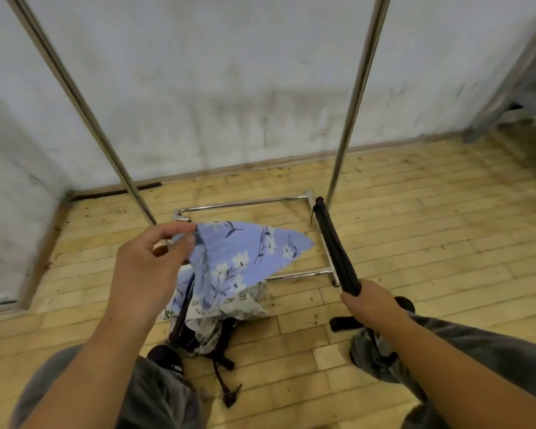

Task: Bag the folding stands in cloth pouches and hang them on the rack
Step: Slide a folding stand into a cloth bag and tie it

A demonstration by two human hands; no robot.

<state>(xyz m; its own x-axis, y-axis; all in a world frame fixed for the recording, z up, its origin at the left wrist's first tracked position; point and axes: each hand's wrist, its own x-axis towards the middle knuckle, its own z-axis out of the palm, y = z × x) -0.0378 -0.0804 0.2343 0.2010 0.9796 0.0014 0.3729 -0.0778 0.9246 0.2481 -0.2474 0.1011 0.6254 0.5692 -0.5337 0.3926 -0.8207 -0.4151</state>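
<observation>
Folding stand (334,246) is black, slim, collapsed; cloth pouch (239,258) is blue, white-flowered.

The rack (358,97) ran off the top edge with both poles cut short, the stand's (334,246) near end was buried in the right hand (372,305), the pouch (245,252) covered much of the heap (211,323) beneath, and grey furniture (520,88) at the right edge was blurred and cropped.

A scuffed white wall (198,88) spans the far side and meets a side wall (7,181) in the left corner. Brown skirting (260,166) edges the pale wood-strip floor (446,227). Grey metal furniture (505,88) stands far right.
</observation>
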